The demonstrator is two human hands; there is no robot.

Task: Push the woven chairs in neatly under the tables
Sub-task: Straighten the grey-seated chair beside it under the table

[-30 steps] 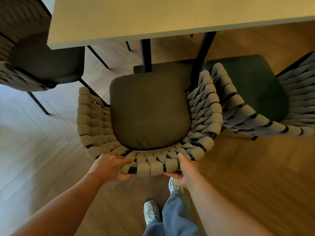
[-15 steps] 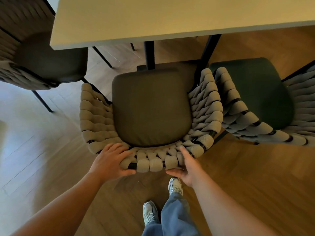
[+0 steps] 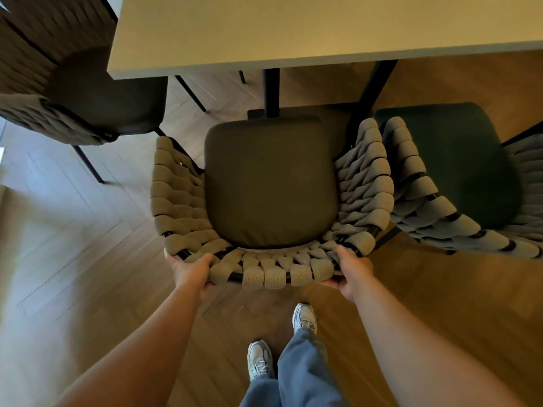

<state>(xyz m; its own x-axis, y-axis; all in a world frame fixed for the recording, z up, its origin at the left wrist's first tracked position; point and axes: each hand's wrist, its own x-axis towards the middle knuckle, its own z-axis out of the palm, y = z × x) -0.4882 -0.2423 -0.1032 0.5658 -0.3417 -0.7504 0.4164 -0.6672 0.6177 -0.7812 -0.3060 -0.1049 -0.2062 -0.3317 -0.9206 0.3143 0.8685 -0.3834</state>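
A woven chair (image 3: 271, 189) with a beige rope back and dark brown seat cushion stands in front of me, facing the pale table (image 3: 323, 27). The front of its seat sits just short of the table's edge, beside the black table legs. My left hand (image 3: 188, 271) grips the left part of the curved backrest rim. My right hand (image 3: 352, 273) grips the rim's right part. A second woven chair (image 3: 458, 183) with a dark green cushion touches the first chair's right armrest.
A third woven chair (image 3: 88, 95) with a dark seat stands at the far left, at the table's corner. The black table leg and base plate (image 3: 271, 92) lie just ahead of the seat. Wooden herringbone floor (image 3: 73, 259) surrounds my feet (image 3: 282, 342).
My hands have spread apart along the backrest rim and closed around it. The chair sits slightly nearer the table, and my view has shifted left.
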